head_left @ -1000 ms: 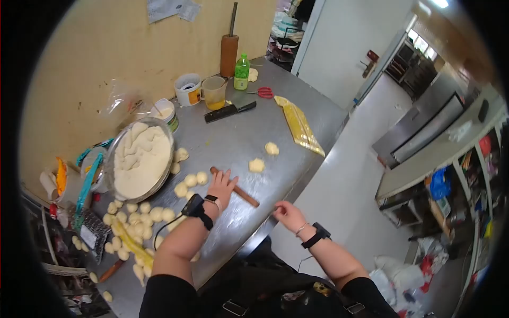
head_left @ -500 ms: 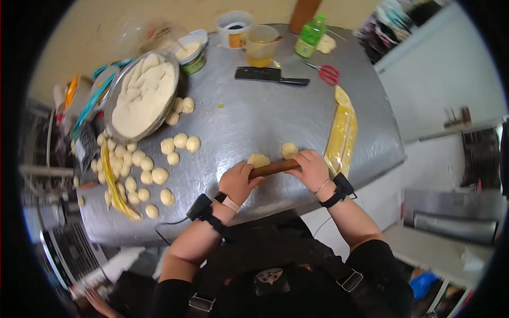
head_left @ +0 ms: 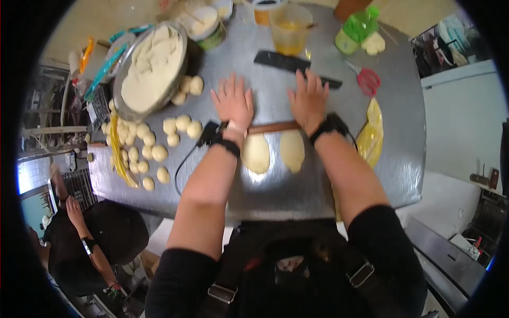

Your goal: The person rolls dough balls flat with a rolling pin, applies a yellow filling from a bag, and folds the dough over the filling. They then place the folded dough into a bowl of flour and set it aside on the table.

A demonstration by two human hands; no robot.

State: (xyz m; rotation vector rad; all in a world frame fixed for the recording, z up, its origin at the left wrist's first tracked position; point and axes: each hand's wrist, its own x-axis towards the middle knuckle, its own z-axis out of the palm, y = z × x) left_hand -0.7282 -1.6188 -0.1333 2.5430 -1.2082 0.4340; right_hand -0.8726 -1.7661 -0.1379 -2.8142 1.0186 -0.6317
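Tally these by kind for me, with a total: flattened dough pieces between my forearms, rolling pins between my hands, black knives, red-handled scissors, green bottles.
Flattened dough pieces: 2
Rolling pin: 1
Black knife: 1
Red-handled scissors: 1
Green bottle: 1
Total: 6

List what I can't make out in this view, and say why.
All in the head view:
- Ends of the rolling pin: covered by the left hand and right hand.
- Part of the black knife: behind the right hand's fingers.
- Top of the orange-labelled tub: cut off by the upper edge.
- Label text on the green bottle: blurred.
- Exact count of dough balls: some overlap, some lie behind the yellow strip.
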